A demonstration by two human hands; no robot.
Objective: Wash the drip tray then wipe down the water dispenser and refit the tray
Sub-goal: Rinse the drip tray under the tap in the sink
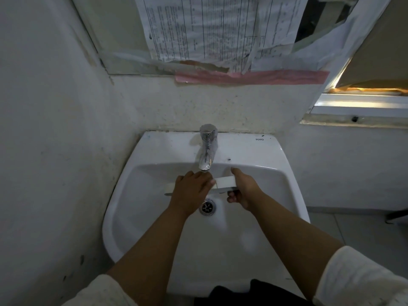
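Both hands (pixel 217 191) on drip tray (pixel 225 181)

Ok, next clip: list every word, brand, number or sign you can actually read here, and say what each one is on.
"TOTO": printed on the back right corner of the white sink.
Printed sheets taped over the mirror: ruled tables with lines of text, too small and blurred to read.
Pink strip below the sheets: no text visible.
Drip tray, tap: no markings visible.
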